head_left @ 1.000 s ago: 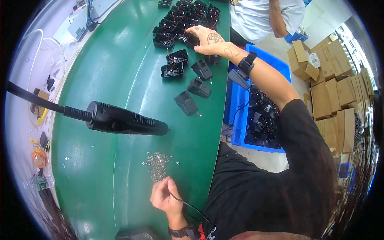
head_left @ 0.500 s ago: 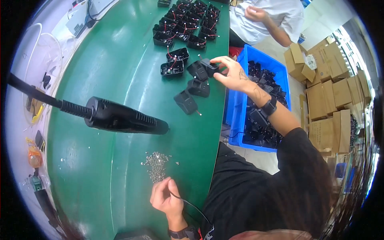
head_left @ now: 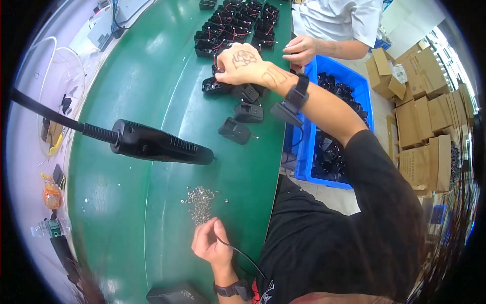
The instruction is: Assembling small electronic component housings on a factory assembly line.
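My right hand (head_left: pixel 240 65) reaches over the far part of the green table, its fingers curled down onto a black plastic housing (head_left: pixel 216 87) whose upper edge they hide. Beside it lie several turned-over black housings, among them one (head_left: pixel 248 112) and a nearer one (head_left: pixel 234 130) with a short wire end sticking out. Close to the table's near end, my left hand (head_left: pixel 210 245) has its thumb and fingers pinched together, right beside a pile of small silver screws (head_left: pixel 200 202). What sits between those fingertips is too small to make out. A black cable (head_left: pixel 243 256) runs past the left thumb.
A black electric screwdriver (head_left: pixel 162 144) hangs over the table on its thick cord. Rows of open black housings with red wires (head_left: pixel 233 23) stand at the far end. A blue crate (head_left: pixel 302 169) of black parts sits at right, near another person's hand (head_left: pixel 304 49).
My right hand has moved left from a turned-over housing to an open one. The left hand stays by the screws. The other person's hand has come down toward the table edge.
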`<state>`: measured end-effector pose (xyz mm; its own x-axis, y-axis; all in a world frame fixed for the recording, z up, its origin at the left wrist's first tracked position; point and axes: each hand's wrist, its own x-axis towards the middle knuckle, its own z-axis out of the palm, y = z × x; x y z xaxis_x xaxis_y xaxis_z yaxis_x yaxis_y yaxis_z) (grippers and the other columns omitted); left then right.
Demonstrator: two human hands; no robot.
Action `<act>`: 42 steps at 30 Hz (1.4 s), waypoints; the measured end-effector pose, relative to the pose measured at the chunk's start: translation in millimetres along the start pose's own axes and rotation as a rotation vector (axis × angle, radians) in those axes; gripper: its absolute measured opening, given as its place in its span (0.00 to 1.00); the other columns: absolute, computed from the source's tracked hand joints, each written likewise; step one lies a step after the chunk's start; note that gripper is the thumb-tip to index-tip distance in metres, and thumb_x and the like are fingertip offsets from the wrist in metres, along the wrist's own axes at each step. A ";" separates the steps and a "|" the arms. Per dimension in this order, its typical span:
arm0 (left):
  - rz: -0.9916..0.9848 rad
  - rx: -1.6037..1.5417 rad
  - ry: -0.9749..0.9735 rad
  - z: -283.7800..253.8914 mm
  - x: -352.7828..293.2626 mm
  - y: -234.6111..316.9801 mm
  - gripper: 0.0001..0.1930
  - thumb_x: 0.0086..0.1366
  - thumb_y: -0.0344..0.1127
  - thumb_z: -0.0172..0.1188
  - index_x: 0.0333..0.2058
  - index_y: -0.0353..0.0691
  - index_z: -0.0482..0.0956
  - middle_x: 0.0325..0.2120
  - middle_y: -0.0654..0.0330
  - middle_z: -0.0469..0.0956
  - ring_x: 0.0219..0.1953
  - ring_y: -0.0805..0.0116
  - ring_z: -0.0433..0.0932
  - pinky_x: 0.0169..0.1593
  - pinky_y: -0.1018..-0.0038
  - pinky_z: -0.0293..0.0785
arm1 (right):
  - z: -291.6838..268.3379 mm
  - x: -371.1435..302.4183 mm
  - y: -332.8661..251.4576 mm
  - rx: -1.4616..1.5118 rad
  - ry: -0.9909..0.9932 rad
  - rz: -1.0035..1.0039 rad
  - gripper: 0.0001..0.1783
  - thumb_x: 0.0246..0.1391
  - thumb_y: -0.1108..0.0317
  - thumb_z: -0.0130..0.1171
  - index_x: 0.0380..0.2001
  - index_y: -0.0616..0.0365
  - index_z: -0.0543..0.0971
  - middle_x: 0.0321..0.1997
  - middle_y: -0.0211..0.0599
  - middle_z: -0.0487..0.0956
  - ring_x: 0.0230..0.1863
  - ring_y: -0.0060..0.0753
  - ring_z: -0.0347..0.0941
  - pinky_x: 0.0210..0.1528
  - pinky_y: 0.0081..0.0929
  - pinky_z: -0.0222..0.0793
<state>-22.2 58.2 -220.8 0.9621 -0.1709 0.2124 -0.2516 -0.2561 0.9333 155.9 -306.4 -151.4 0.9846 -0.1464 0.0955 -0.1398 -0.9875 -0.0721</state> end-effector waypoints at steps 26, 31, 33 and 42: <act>0.013 0.012 -0.041 -0.5 3.3 5.5 0.03 0.58 0.24 0.63 0.32 0.31 0.81 0.25 0.54 0.78 0.25 0.66 0.76 0.29 0.75 0.71 | -5.8 -53.9 -14.5 2.067 -0.317 -0.266 0.12 0.56 0.69 0.63 0.43 0.61 0.79 0.37 0.29 0.81 0.34 0.18 0.77 0.37 0.22 0.75; -0.005 0.010 -0.026 0.2 2.4 6.1 0.03 0.58 0.23 0.63 0.32 0.31 0.81 0.25 0.54 0.79 0.25 0.67 0.76 0.29 0.76 0.71 | -5.5 -37.4 -19.5 1.213 -0.069 -0.123 0.10 0.57 0.68 0.60 0.38 0.63 0.82 0.31 0.31 0.83 0.30 0.24 0.78 0.33 0.25 0.74; -0.004 -0.011 -0.027 0.2 2.2 6.5 0.03 0.57 0.23 0.63 0.32 0.31 0.81 0.25 0.54 0.79 0.25 0.67 0.77 0.29 0.76 0.71 | -1.3 -27.3 -5.0 0.518 0.006 -0.243 0.13 0.55 0.61 0.59 0.33 0.61 0.83 0.28 0.37 0.83 0.29 0.36 0.79 0.34 0.35 0.74; -0.009 0.008 -0.024 -1.3 1.6 5.0 0.03 0.57 0.23 0.63 0.31 0.31 0.82 0.24 0.55 0.79 0.24 0.69 0.77 0.28 0.77 0.72 | -15.3 19.0 3.9 -0.187 -0.118 -0.239 0.14 0.45 0.60 0.60 0.33 0.58 0.81 0.31 0.41 0.83 0.34 0.46 0.80 0.36 0.42 0.75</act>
<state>-21.7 57.9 -215.4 0.9616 -0.1912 0.1968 -0.2437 -0.2652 0.9329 172.5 -313.9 -134.7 0.9957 0.0878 -0.0291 0.0908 -0.9882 0.1230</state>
